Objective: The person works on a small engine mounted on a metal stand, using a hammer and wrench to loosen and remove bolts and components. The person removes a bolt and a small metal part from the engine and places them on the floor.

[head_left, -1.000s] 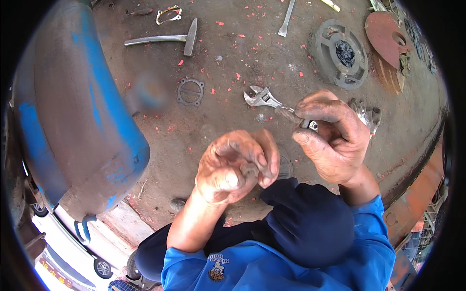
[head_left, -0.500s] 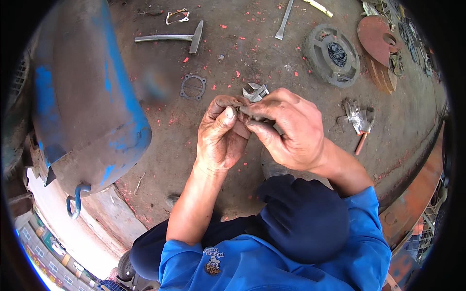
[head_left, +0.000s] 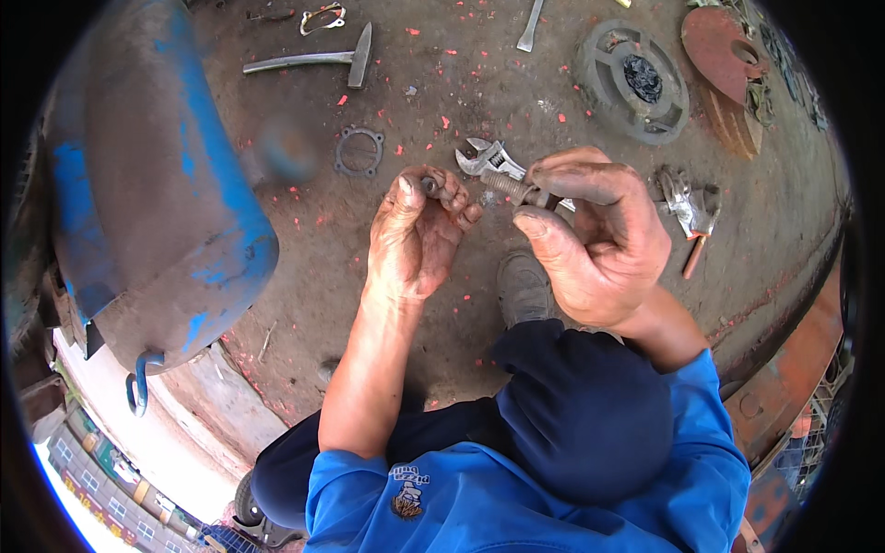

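Between the thumb and fingers of my left hand [head_left: 413, 235] sits a small dark nut [head_left: 430, 185], its hole showing. My right hand [head_left: 599, 235] pinches a threaded bolt [head_left: 503, 187] by its head end, the threads pointing left toward the nut. Bolt and nut are apart, with a gap between my hands. On the ground just beyond the bolt lies an adjustable wrench [head_left: 490, 157], its handle partly hidden behind my right hand. A thin metal ring gasket [head_left: 359, 152] with lugs lies to the left of the wrench.
A hammer [head_left: 318, 61] and a second gasket [head_left: 323, 19] lie far left, beside a large blue-and-rust metal body [head_left: 166, 184]. Toward the right are a grey wheel-like disc [head_left: 631, 83], work gloves [head_left: 690, 201] and a rusty red plate [head_left: 719, 55]. A flat-ended bar [head_left: 530, 26] lies at the far edge.
My hands were together over the small parts; now they are apart. My right hand has moved right with the bolt, while the nut stays in my left.
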Available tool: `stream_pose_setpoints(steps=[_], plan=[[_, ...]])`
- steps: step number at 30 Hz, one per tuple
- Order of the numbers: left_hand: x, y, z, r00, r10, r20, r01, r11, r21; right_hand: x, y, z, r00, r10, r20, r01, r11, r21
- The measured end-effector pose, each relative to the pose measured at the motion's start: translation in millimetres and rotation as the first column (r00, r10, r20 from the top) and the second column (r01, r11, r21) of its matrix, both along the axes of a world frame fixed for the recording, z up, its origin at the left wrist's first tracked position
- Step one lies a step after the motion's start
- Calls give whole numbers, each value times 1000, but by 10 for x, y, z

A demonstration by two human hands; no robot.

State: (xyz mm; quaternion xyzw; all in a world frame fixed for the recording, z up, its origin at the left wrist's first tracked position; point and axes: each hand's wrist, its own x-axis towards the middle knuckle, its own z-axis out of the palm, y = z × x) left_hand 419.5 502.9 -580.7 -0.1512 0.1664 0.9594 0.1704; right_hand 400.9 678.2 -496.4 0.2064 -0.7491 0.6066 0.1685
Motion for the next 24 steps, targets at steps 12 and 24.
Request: stream_pose_setpoints(steps=[12, 24], plan=[[66, 162, -145, 1000, 16, 20, -17, 999, 45, -35, 10, -284, 1000, -22, -10, 24, 975, 222], [127, -129, -908, 925, -47, 376, 320, 629, -709, 19, 166, -930, 803, -159, 574, 180, 983, 21]])
